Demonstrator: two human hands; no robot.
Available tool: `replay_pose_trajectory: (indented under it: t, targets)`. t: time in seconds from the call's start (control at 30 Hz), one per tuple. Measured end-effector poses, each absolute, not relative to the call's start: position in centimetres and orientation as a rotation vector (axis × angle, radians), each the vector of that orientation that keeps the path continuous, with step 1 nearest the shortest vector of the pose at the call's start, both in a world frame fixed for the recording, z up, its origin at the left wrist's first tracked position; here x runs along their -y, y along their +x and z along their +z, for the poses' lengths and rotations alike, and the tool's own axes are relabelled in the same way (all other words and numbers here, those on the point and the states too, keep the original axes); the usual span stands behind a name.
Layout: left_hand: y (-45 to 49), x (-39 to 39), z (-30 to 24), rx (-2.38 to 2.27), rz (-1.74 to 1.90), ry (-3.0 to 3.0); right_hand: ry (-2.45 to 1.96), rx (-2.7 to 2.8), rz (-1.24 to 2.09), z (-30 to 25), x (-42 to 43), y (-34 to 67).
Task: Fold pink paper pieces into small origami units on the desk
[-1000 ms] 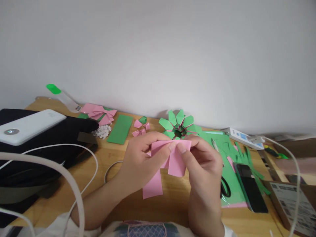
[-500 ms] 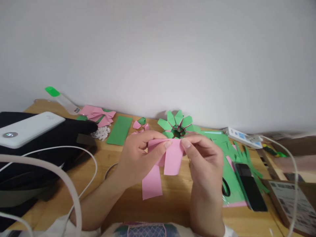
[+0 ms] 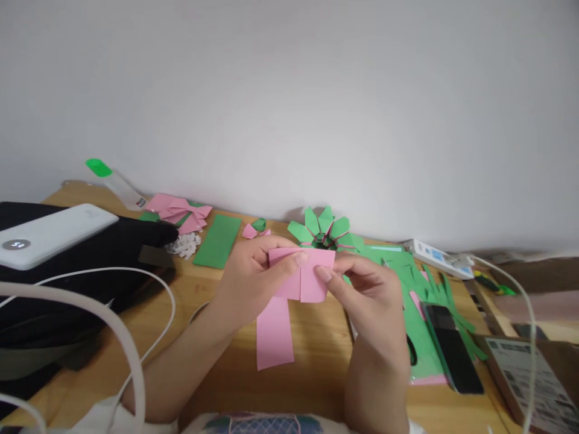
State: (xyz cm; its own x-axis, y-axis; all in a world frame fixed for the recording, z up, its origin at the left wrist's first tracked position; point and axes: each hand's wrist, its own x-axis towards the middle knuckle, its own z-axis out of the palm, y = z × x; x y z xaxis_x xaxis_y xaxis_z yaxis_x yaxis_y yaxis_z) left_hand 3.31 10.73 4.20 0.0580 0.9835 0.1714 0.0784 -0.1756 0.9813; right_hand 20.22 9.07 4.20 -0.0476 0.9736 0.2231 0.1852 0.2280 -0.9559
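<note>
Both hands pinch one folded piece of pink paper (image 3: 312, 283) in front of me. My left hand (image 3: 248, 286) grips its left side, thumb on the front face. My right hand (image 3: 368, 292) holds its right edge between thumb and fingers. A vertical seam runs down the paper where two flaps meet. Below it, a pink paper strip (image 3: 275, 337) lies on the wooden table (image 3: 312, 374). Just behind my hands stands a ring of folded green and pink paper petals (image 3: 325, 223), its near side partly hidden.
At left, a white power bank (image 3: 58, 232) rests on black cloth (image 3: 113, 247), with white cables nearby. A green paper rectangle (image 3: 218, 241) and pink folded pieces (image 3: 181, 211) lie at the back. At right are a phone (image 3: 452, 349), green sheets (image 3: 425, 355) and a power strip (image 3: 441, 259).
The right flap of the pink paper has folded over toward the left one, so their edges now meet at the seam. My right thumb has moved down and left onto the flap.
</note>
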Motion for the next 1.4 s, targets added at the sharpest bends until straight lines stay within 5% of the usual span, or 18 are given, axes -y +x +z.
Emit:
replay_pose_trajectory:
  t: [0.63,0.83,1.4]
  targets:
    - [3.1,-10.5,4.4,-1.069,1.359,1.621,-1.055,1.184,1.175,4.2,-9.7,20.7]
    - [1.6,-11.2,5.1,-0.940,1.009,1.827,-1.092,1.616,1.042,5.9,-9.8,21.6]
    - [2.1,-9.8,7.5,-1.001,0.957,2.222,-1.184,2.356,0.480,11.4,-8.6,20.9]
